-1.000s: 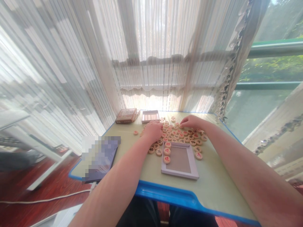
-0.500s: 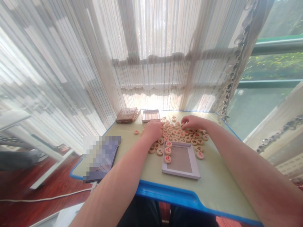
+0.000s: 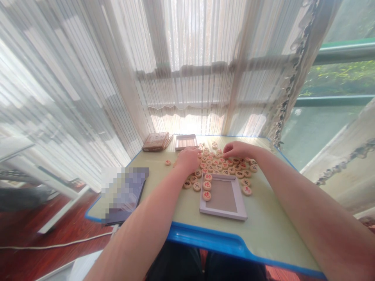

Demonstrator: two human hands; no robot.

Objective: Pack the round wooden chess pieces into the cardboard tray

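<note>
Can read, in red, what looks like 帥 above two 炮 on three round pieces [image 3: 206, 185] lined along the left side of the pale shallow box [image 3: 241, 205], and apparently 馬 on a red-marked piece [image 3: 247, 190] just right of that box. Can see more red and black characters across the crowd of loose pieces [image 3: 224, 166] on the tabletop [image 3: 272, 210] beyond the box, mostly too small to make out. Cannot read the print on the brown boxes [image 3: 155, 141] at the far left, nor the screen of the dark flat device [image 3: 139, 195], blurred into blocks. Rests the left hand [image 3: 189, 160] over the left part of the crowd, fingers bent, hiding several pieces; cannot tell how far open, or whether gripping any. Curls the right hand [image 3: 235, 150] at the far right part, thumb and fingers close together, fingertips down by the pieces; cannot tell whether holding one. Blocks much of the near tabletop with both forearms. Shows a second shallow box [image 3: 186, 137] just behind the left hand, sheer curtains [image 3: 199, 89] past the far edge, and a white cable [image 3: 58, 246] cut off at left.
</note>
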